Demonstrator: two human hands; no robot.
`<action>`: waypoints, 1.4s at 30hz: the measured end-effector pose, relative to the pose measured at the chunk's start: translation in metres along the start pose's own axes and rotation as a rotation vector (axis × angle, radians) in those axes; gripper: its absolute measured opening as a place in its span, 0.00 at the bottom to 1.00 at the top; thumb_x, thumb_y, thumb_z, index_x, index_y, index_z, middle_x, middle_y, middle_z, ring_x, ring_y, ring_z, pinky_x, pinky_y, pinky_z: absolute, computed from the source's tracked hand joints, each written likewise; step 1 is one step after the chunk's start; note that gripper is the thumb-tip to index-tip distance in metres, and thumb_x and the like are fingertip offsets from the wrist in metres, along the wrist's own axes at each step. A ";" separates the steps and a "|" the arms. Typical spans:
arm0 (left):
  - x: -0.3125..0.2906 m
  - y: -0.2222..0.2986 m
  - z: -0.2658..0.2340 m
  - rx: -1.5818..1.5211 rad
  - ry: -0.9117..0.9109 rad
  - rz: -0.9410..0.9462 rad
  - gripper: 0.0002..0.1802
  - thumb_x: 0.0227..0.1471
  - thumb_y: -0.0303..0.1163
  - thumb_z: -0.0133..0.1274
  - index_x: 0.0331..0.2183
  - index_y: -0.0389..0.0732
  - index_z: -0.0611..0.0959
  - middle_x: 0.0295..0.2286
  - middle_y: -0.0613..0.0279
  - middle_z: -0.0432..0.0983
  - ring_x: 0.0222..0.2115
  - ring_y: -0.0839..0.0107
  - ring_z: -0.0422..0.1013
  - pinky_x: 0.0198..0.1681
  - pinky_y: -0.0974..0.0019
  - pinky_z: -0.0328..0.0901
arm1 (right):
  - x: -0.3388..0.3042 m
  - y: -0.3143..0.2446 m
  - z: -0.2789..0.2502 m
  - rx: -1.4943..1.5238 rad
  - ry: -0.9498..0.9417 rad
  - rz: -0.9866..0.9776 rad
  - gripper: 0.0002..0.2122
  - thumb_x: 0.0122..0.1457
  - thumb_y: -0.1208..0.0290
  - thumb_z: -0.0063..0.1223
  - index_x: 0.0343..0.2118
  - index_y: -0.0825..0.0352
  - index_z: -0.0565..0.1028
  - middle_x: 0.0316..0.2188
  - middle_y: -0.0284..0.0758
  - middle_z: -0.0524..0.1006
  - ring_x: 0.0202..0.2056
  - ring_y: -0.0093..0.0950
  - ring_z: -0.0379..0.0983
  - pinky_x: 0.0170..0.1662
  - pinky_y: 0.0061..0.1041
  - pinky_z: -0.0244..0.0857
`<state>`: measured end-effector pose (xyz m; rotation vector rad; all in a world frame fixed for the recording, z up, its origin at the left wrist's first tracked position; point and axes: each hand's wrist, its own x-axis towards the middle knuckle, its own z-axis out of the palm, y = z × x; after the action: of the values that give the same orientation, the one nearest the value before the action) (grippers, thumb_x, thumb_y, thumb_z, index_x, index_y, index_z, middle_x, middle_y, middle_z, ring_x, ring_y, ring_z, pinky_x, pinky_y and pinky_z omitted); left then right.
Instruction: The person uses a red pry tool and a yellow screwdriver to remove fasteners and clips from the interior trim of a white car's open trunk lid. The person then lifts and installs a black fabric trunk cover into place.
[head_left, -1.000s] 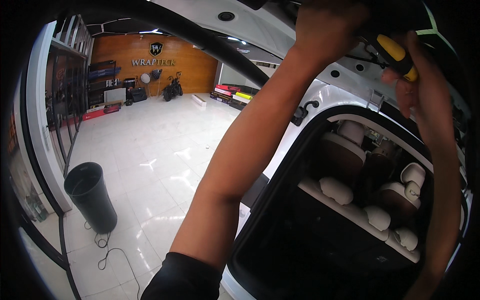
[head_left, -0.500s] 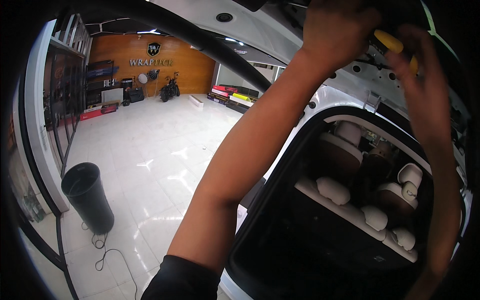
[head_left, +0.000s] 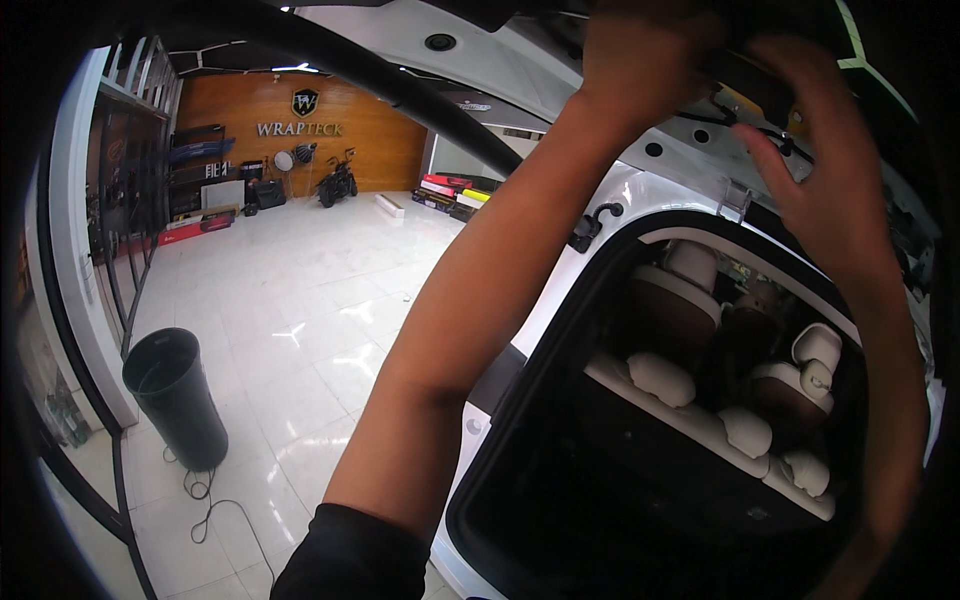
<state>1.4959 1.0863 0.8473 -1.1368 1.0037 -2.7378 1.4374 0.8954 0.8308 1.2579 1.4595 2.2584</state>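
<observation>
Yellow tool (head_left: 778, 106), blurred, part-shadowed, between wide-spread right hand (head_left: 828, 180) and left hand (head_left: 650, 60), left grip unclear.

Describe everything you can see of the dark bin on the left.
The bin is tall, round and dark, with an open top and smooth walls that look like plastic. It stands on the white tiled floor near a white post, its slant probably lens bend. Its contents can't be made out. A thin dark cord loops by its base; whether they touch is unclear.

yellow tool (head_left: 745, 105), white car (head_left: 632, 190), cream headrests (head_left: 660, 380)
</observation>
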 end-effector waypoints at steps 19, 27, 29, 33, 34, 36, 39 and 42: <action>0.004 0.003 -0.012 -0.009 0.004 -0.057 0.15 0.36 0.29 0.63 0.33 0.46 0.82 0.30 0.59 0.75 0.34 0.54 0.73 0.36 0.51 0.67 | -0.003 -0.011 -0.007 0.770 -0.152 0.850 0.16 0.68 0.63 0.57 0.55 0.63 0.75 0.31 0.36 0.78 0.24 0.19 0.74 0.24 0.18 0.64; 0.001 0.004 -0.005 -0.021 0.016 -0.014 0.11 0.40 0.36 0.64 0.29 0.48 0.81 0.27 0.59 0.71 0.30 0.54 0.73 0.34 0.51 0.66 | -0.003 -0.011 0.002 0.255 -0.073 0.223 0.14 0.69 0.56 0.54 0.50 0.59 0.75 0.27 0.33 0.77 0.16 0.14 0.65 0.18 0.15 0.54; 0.002 0.001 -0.001 -0.037 0.043 0.021 0.12 0.39 0.36 0.65 0.29 0.48 0.80 0.26 0.59 0.71 0.30 0.54 0.73 0.34 0.52 0.66 | -0.002 -0.012 0.008 0.311 -0.113 0.252 0.13 0.68 0.57 0.54 0.49 0.59 0.75 0.28 0.34 0.77 0.16 0.13 0.64 0.18 0.15 0.54; 0.001 0.004 -0.022 -0.084 -0.074 -0.004 0.14 0.37 0.38 0.66 0.28 0.46 0.81 0.25 0.60 0.71 0.29 0.53 0.74 0.33 0.52 0.66 | 0.000 -0.014 0.005 0.851 -0.373 1.007 0.13 0.67 0.57 0.55 0.47 0.60 0.75 0.30 0.35 0.75 0.15 0.13 0.58 0.19 0.14 0.52; 0.000 0.001 -0.023 -0.064 -0.084 -0.001 0.13 0.37 0.37 0.66 0.28 0.46 0.81 0.25 0.60 0.71 0.29 0.53 0.74 0.33 0.52 0.67 | 0.006 -0.013 0.004 0.949 -0.400 1.200 0.13 0.70 0.57 0.50 0.46 0.62 0.74 0.28 0.37 0.75 0.14 0.16 0.58 0.18 0.17 0.51; -0.001 -0.002 -0.021 -0.025 -0.106 0.004 0.13 0.38 0.36 0.65 0.28 0.45 0.81 0.25 0.60 0.72 0.29 0.53 0.74 0.33 0.52 0.68 | 0.018 -0.005 -0.004 1.100 -0.441 1.317 0.15 0.72 0.57 0.47 0.45 0.66 0.73 0.28 0.41 0.76 0.14 0.22 0.63 0.19 0.23 0.55; 0.004 0.001 -0.017 -0.054 -0.126 -0.020 0.12 0.39 0.33 0.64 0.30 0.45 0.81 0.26 0.58 0.75 0.31 0.53 0.76 0.34 0.51 0.69 | 0.014 0.004 -0.009 0.852 -0.393 0.827 0.18 0.69 0.57 0.54 0.45 0.71 0.73 0.28 0.45 0.78 0.21 0.30 0.75 0.25 0.30 0.67; 0.005 -0.001 -0.020 -0.069 -0.134 -0.037 0.13 0.39 0.33 0.64 0.31 0.44 0.81 0.27 0.57 0.76 0.32 0.51 0.76 0.35 0.50 0.69 | 0.010 -0.001 0.003 0.503 -0.320 0.429 0.17 0.67 0.60 0.57 0.45 0.72 0.74 0.27 0.44 0.78 0.23 0.30 0.77 0.28 0.32 0.70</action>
<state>1.4798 1.0971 0.8411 -1.3418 1.0773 -2.6308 1.4327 0.9032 0.8358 2.1468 1.8254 1.8169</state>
